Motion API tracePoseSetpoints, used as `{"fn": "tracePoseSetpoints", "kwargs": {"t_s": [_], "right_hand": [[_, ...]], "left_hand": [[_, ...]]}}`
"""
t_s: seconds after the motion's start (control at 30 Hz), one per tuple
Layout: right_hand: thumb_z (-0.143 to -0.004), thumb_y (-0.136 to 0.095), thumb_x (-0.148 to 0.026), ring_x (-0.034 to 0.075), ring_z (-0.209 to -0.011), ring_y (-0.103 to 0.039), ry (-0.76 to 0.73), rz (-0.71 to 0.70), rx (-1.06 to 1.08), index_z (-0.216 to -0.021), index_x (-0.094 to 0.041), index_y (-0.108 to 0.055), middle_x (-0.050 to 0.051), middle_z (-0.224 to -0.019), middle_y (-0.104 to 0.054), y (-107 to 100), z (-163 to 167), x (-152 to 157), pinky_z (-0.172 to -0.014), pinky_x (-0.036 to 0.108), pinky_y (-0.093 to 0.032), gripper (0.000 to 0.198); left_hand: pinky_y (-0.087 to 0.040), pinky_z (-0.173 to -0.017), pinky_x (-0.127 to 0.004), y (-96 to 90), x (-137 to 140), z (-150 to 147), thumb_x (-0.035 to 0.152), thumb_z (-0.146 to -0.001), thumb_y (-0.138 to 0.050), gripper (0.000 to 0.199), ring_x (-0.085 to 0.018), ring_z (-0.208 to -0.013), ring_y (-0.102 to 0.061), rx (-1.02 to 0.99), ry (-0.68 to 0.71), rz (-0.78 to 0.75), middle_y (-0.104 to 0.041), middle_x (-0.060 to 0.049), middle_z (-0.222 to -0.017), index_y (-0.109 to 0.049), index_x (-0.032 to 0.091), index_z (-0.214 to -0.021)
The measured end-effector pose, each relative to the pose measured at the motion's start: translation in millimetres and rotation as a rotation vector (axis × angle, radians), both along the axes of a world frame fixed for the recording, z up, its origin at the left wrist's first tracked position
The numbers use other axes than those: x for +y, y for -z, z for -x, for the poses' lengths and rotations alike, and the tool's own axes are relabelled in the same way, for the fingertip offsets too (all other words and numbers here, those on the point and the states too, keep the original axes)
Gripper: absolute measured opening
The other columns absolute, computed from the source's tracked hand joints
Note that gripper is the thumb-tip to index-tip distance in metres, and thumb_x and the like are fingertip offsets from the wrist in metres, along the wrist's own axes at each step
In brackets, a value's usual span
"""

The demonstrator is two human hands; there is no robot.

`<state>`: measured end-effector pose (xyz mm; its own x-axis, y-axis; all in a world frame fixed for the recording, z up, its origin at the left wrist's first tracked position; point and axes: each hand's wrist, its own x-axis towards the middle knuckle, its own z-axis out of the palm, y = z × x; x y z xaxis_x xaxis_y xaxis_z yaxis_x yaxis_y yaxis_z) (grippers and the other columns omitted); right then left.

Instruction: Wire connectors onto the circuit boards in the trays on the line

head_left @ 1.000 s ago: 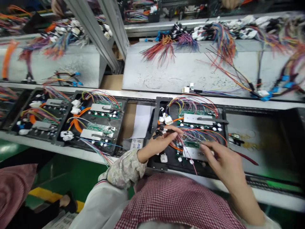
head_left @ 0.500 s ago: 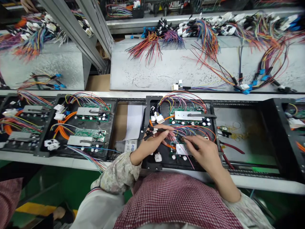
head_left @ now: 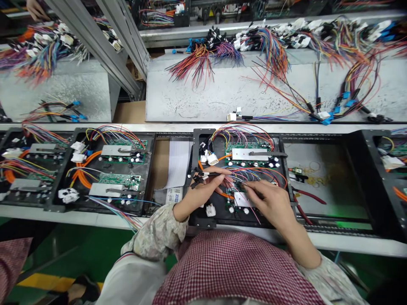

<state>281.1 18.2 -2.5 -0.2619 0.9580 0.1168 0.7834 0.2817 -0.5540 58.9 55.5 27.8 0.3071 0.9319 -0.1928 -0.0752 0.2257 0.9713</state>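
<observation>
My left hand is closed around a wire harness, whose black connectors stick out to the left past the palm. Thin coloured wires fan from it toward the right. The fingertips of my right hand are pinched at wires just above the lower circuit board, which has a silver heat sink; what exactly lies between them is hidden. Behind both hands is the upper circuit board with its wires attached. The boards sit in a black tray, where a white connector lies near the front edge.
A second tray with two wired boards stands to the left. Red-handled pliers lie to the right. Bundled wires rest on the sloping metal shelf behind. A metal post rises at the back left. Another person's hand shows at the far left.
The view has shifted slightly. Both hands stay in nearly the same place over the lower board, with only slight finger movement at the wires.
</observation>
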Motion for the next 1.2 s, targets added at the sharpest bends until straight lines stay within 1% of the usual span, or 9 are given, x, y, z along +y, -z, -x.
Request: {"fn": "tracePoseSetpoints", "kwargs": {"t_s": [0.17,0.37,0.5,0.57,0.63,0.7,0.77,1.03,1.2], "right_hand": [[-0.098,-0.047,-0.035,0.017,-0.070,-0.067,-0.018,-0.025,-0.063,-0.097,-0.021,-0.076,0.006,-0.082,-0.074,0,-1,1,-0.064,0.029,-0.050,0.032],[-0.095,-0.055,-0.046,0.016,-0.066,-0.067,0.044,-0.077,-0.079,-0.101,-0.021,-0.073,0.003,-0.077,-0.073,-27,0,-8,-0.061,0.027,-0.046,0.032],[-0.100,-0.045,-0.044,0.014,-0.055,-0.063,-0.069,-0.025,-0.205,-0.074,-0.022,-0.068,0.000,-0.064,-0.068,-38,-6,-13,-0.050,0.028,-0.035,0.040],[-0.099,-0.046,-0.045,0.014,-0.052,-0.061,0.039,-0.088,-0.241,-0.069,-0.022,-0.066,0.001,-0.060,-0.066,-38,-15,-11,-0.049,0.028,-0.033,0.043],[-0.099,-0.047,-0.045,0.016,-0.059,-0.066,0.134,-0.127,-0.222,-0.080,-0.021,-0.070,0.003,-0.069,-0.071,-34,-24,-7,-0.052,0.028,-0.038,0.038],[-0.099,-0.047,-0.043,0.018,-0.070,-0.070,0.105,-0.085,-0.179,-0.093,-0.022,-0.072,0.004,-0.085,-0.076,-28,-29,-4,-0.058,0.028,-0.045,0.033],[-0.099,-0.047,-0.042,0.019,-0.075,-0.072,0.039,-0.021,-0.163,-0.095,-0.024,-0.073,0.004,-0.091,-0.077,-21,-30,-2,-0.062,0.029,-0.048,0.032],[-0.099,-0.048,-0.042,0.019,-0.074,-0.071,0.003,0.032,-0.212,-0.093,-0.023,-0.075,0.004,-0.085,-0.076,-4,-26,1,-0.063,0.028,-0.047,0.033],[-0.098,-0.048,-0.041,0.018,-0.068,-0.070,-0.046,0.053,-0.240,-0.091,-0.024,-0.076,0.003,-0.081,-0.076,-12,-27,4,-0.057,0.028,-0.044,0.033]], "left_hand": [[-0.059,-0.058,-0.022,0.6,0,0,0.038,-0.092,-0.063,0.024,-0.017,-0.078,-0.073,-0.014,-0.004,0.015,-0.075,-0.008,-0.087,-0.071,0.018,-0.100],[-0.058,-0.058,-0.020,5.9,0,1,0.034,-0.092,-0.062,0.021,-0.016,-0.081,-0.073,-0.047,0.011,0.018,-0.075,-0.008,-0.091,-0.070,0.017,-0.102],[-0.058,-0.057,-0.019,4.9,1,1,0.035,-0.092,-0.061,0.021,-0.016,-0.083,-0.073,-0.053,0.003,0.042,-0.075,-0.009,-0.096,-0.068,0.017,-0.101],[-0.059,-0.057,-0.019,3.7,2,1,0.037,-0.092,-0.062,0.023,-0.018,-0.086,-0.073,-0.058,0.003,0.060,-0.074,-0.009,-0.098,-0.069,0.017,-0.100],[-0.060,-0.059,-0.020,2.8,2,2,0.037,-0.091,-0.063,0.024,-0.018,-0.086,-0.074,-0.068,0.008,0.077,-0.074,-0.008,-0.097,-0.070,0.017,-0.101],[-0.061,-0.061,-0.021,2.3,3,2,0.037,-0.091,-0.063,0.024,-0.017,-0.084,-0.074,-0.073,0.019,0.090,-0.075,-0.008,-0.094,-0.070,0.017,-0.103],[-0.061,-0.061,-0.021,2.4,3,2,0.037,-0.092,-0.063,0.024,-0.018,-0.083,-0.075,-0.069,0.020,0.091,-0.076,-0.008,-0.094,-0.070,0.017,-0.104],[-0.060,-0.060,-0.019,4.9,4,1,0.034,-0.093,-0.062,0.022,-0.017,-0.082,-0.076,-0.089,0.013,0.080,-0.076,-0.009,-0.093,-0.069,0.016,-0.103],[-0.060,-0.060,-0.019,4.8,3,1,0.034,-0.092,-0.063,0.022,-0.018,-0.082,-0.076,-0.101,0.001,0.092,-0.076,-0.009,-0.094,-0.069,0.016,-0.102]]}}
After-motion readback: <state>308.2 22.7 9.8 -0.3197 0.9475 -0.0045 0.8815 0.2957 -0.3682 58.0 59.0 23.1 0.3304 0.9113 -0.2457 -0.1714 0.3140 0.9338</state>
